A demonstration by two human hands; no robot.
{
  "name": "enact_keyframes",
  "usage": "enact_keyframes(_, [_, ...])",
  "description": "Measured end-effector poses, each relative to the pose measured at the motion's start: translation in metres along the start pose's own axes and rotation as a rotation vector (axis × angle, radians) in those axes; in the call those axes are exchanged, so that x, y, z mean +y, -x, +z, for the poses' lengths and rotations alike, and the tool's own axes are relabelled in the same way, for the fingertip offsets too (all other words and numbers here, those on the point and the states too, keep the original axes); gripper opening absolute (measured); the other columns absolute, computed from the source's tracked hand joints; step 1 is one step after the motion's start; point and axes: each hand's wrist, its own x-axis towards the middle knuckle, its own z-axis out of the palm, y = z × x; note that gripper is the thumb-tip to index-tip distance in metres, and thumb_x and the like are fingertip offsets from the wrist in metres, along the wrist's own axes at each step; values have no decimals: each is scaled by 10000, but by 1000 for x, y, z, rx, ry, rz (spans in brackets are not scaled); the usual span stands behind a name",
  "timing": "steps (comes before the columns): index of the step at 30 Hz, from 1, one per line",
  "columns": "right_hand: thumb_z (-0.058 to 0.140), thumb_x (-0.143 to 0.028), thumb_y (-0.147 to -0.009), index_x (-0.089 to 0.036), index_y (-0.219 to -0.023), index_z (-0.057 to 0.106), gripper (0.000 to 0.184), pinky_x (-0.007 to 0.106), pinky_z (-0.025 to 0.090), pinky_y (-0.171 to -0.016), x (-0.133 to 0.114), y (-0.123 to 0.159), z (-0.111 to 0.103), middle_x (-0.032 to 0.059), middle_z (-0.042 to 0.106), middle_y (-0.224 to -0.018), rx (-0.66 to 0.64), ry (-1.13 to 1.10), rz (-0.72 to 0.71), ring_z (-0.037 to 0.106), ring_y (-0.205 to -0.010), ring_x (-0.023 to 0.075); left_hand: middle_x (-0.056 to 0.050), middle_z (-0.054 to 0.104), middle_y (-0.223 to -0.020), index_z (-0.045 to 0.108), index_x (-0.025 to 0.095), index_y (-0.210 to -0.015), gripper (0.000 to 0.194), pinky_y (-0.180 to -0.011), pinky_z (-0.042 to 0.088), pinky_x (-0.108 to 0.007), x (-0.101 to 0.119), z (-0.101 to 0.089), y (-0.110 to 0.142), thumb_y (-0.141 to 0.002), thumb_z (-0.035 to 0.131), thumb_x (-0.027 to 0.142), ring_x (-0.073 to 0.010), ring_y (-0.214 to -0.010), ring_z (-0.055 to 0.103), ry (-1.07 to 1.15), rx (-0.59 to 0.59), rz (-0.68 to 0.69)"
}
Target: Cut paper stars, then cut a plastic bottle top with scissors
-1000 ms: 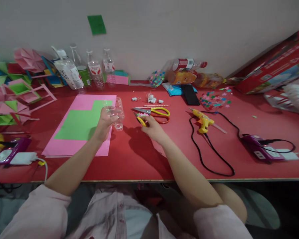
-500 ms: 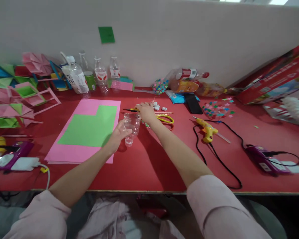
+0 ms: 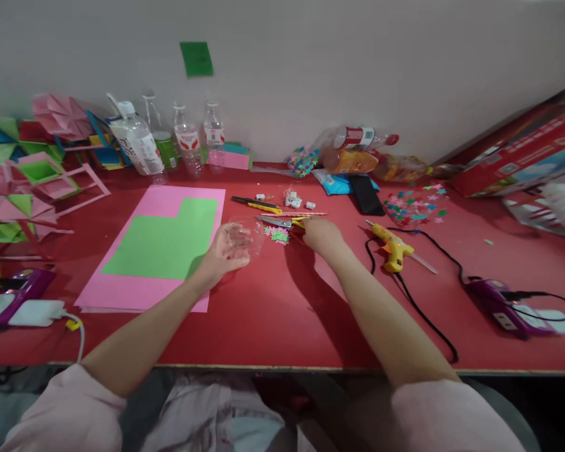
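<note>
My left hand (image 3: 226, 250) is curled around a small clear plastic bottle (image 3: 250, 237), lifted slightly above the red table (image 3: 273, 314) beside the pink and green paper sheets (image 3: 162, 245). My right hand (image 3: 321, 233) rests on the yellow-handled scissors (image 3: 282, 221), fingers closed over the handles. A yellow and black utility knife (image 3: 257, 203) lies alone just behind the scissors. Small green and pink paper stars (image 3: 279, 235) lie between the two hands.
A yellow glue gun (image 3: 392, 245) with a black cord lies to the right, and a purple power strip (image 3: 499, 301) beyond it. Bottles (image 3: 188, 138), folded paper shapes (image 3: 37, 176), a black phone (image 3: 365, 194), star confetti (image 3: 412, 204) and a red box (image 3: 522, 150) line the back.
My right hand left the utility knife at the back and came down onto the scissors. My left hand turned the bottle and raised it a little.
</note>
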Motion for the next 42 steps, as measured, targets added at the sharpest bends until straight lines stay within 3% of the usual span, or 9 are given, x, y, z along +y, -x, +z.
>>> enact_keyframes(6, [567,-137,-819,-60,-1165,653,365,346,440,-929,12,4,7,230,639,-1226,19,-25,-33,580,-1169,318,-24,613,-1164,474,282,-1097,592,-857,504,-338,5,4,4,-607,787,171,-179,-1036,631,52,-43,5])
enact_keyframes(13, [614,-220,-727,-175,-903,675,192,326,464,-760,32,15,-9,137,710,-1025,105,-180,46,653,-980,289,-70,705,-1018,540,223,-1153,472,-744,517,-358,8,3,7,-733,666,397,-219,-878,690,165,-66,-137])
enact_keyframes(16, [624,-220,-667,-217,-708,557,78,297,429,-615,34,35,-13,59,663,-714,130,-571,122,642,-760,239,-64,702,-935,530,218,-1147,506,-640,494,-333,11,5,8,-730,649,479,-226,-799,697,166,-56,-200])
enact_keyframes(18, [571,-282,-722,-225,-743,522,78,272,388,-510,29,52,-14,-8,561,-549,75,-719,103,568,-539,176,-49,689,-932,512,226,-1153,533,-647,501,-336,12,7,10,-709,679,466,-217,-775,696,173,-58,-169])
enact_keyframes(21, [659,-348,-659,-221,-774,502,233,248,260,-406,11,79,-15,-86,418,-487,-110,-1414,30,344,-368,92,-48,659,-1028,477,252,-1180,583,-630,502,-320,12,13,13,-678,731,407,-204,-788,692,173,-63,-103])
enact_keyframes(23, [727,-342,-628,-226,-727,469,299,239,201,-390,-3,93,-15,-110,349,-474,-160,-1539,14,281,-359,66,-54,640,-1074,449,267,-1191,641,-610,495,-307,11,16,15,-650,763,403,-201,-796,683,151,-66,-86])
enact_keyframes(28, [728,-458,-724,-242,-669,380,414,249,230,-428,-23,110,-14,-92,350,-524,-97,-1417,-73,319,-422,76,-35,615,-1082,417,322,-1204,757,-731,501,-334,5,16,14,-582,838,412,-192,-881,634,-16,-68,77])
enact_keyframes(34, [658,-554,-757,-250,-727,382,411,288,376,-589,-26,107,-15,-43,451,-667,-20,-1122,-105,433,-590,131,-51,524,-1275,456,340,-1286,639,-912,483,-378,13,5,14,-724,759,360,-201,-1043,584,-267,-85,248])
enact_keyframes(42, [438,-601,-869,-243,-776,435,369,270,240,-517,-34,86,-23,-8,480,-601,74,-427,-140,385,-513,156,-58,536,-1204,407,305,-1287,780,-770,531,-323,11,-11,2,-635,830,378,-159,-941,596,-606,92,629])
